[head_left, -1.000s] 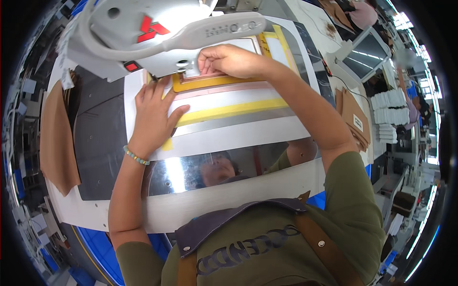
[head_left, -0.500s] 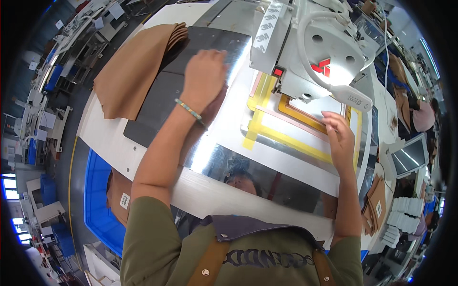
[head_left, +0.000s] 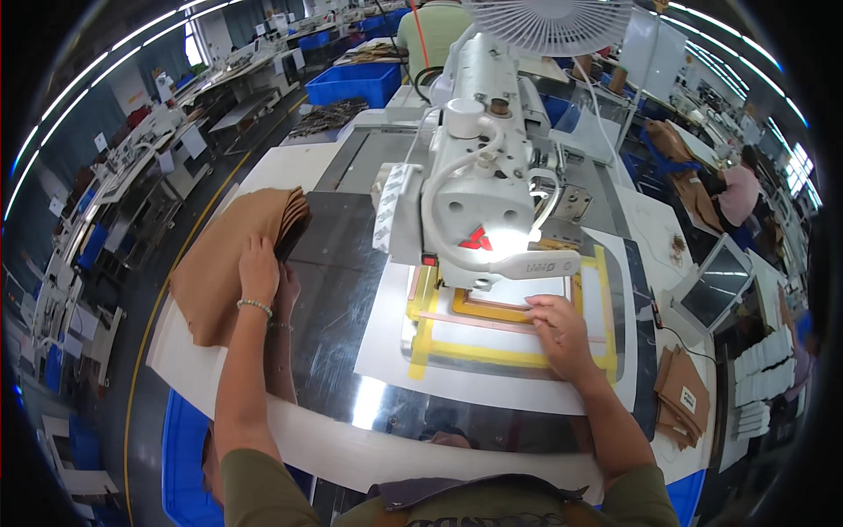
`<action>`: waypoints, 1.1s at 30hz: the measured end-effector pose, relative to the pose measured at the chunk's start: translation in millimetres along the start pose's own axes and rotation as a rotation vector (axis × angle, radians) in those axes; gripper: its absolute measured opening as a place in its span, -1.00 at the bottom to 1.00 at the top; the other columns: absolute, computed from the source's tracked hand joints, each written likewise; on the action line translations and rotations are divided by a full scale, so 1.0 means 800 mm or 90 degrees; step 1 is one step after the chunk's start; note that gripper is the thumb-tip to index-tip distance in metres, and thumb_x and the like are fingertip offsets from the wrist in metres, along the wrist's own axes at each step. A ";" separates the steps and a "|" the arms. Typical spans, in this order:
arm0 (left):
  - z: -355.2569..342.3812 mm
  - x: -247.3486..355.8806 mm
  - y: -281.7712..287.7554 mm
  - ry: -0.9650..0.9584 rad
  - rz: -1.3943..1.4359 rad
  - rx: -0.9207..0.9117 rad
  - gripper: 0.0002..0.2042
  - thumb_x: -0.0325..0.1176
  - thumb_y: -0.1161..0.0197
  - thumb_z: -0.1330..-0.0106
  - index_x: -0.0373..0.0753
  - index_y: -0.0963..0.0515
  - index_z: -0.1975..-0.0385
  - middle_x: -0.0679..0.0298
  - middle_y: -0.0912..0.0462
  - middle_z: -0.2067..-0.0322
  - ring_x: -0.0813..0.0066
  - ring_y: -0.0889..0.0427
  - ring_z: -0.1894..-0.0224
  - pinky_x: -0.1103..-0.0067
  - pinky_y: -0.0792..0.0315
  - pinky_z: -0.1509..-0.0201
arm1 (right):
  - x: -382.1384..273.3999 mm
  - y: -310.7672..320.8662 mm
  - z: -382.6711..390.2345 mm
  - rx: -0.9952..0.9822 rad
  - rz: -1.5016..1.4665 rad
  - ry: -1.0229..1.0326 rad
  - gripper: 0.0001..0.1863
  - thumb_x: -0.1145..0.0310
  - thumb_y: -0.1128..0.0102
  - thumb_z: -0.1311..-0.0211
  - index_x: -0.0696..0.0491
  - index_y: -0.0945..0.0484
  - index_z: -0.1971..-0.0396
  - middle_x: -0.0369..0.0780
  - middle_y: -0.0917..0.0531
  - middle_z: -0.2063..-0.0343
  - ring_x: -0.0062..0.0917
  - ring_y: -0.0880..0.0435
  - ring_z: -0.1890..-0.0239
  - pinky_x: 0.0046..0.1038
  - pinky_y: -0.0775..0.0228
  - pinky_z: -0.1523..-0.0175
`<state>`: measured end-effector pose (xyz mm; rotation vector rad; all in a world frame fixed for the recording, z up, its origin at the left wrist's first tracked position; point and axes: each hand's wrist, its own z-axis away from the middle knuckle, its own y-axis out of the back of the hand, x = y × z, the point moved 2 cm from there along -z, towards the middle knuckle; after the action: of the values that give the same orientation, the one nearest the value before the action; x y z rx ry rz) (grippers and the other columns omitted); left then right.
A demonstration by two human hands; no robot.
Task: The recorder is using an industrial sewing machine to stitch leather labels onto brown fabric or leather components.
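A thick stack of brown sheet panels (head_left: pixel 230 272), bowed and fanned at its far end, lies at the left of the machine's work plate. My left hand (head_left: pixel 257 270) is at the stack's right edge, its fingers bent together over the top panel; the thumb is mostly hidden. Under the head of a white sewing machine (head_left: pixel 492 189) sits an orange-yellow frame (head_left: pixel 496 314) around a white middle. My right hand (head_left: pixel 562 334) is at the frame's near right corner, fingers loosely bent and a little apart, fingertips at its edge.
A white sheet with yellow tape strips (head_left: pixel 492 354) surrounds the frame on the shiny metal plate (head_left: pixel 329 303). Further right are more brown panels (head_left: pixel 680 395) and a screen (head_left: pixel 716 281). A blue bin (head_left: pixel 184 457) stands below left, and a fan (head_left: pixel 553 22) is behind the machine.
My left hand has moved left from above the metal plate onto the brown stack. My right hand stays by the frame, its fingers more bent. The view has tilted up.
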<state>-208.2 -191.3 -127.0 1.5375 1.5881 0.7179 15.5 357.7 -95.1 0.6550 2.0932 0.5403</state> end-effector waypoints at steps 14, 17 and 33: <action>-0.004 0.048 0.173 -0.088 0.353 0.133 -0.88 -0.48 -0.32 -0.44 -0.38 -0.72 0.16 0.00 -0.80 0.19 0.14 -0.81 0.12 0.36 -0.64 0.04 | -0.016 -0.008 0.007 -0.045 0.005 0.017 -0.80 0.64 -0.21 -0.28 0.18 -0.70 0.15 -0.09 -0.75 -0.01 -0.20 -0.71 -0.07 -0.26 -0.56 -0.16; 0.064 0.101 0.157 -0.385 0.238 0.091 -0.87 -0.53 -0.34 -0.30 -0.36 -0.73 0.20 0.09 -0.81 0.08 0.17 -0.76 0.02 0.32 -0.66 -0.07 | -0.050 -0.028 -0.001 -0.161 -0.038 0.054 -0.78 0.63 -0.24 -0.26 0.16 -0.71 0.13 -0.12 -0.75 -0.01 -0.22 -0.71 -0.07 -0.24 -0.57 -0.14; 0.217 0.074 0.179 -0.235 0.237 -0.041 -0.76 -0.50 -0.40 -0.32 -0.31 -0.70 0.03 0.18 -0.75 0.02 0.12 -0.74 0.06 0.31 -0.65 -0.01 | -0.068 -0.191 -0.067 -0.199 0.389 0.322 -0.67 0.41 -0.34 -0.11 0.09 -0.67 0.08 -0.22 -0.69 0.10 -0.41 -0.70 0.07 -0.39 -0.55 0.12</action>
<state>17.6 -140.7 -106.9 1.8185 1.0115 0.6283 -41.2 199.0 -122.8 1.0541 2.1643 1.4720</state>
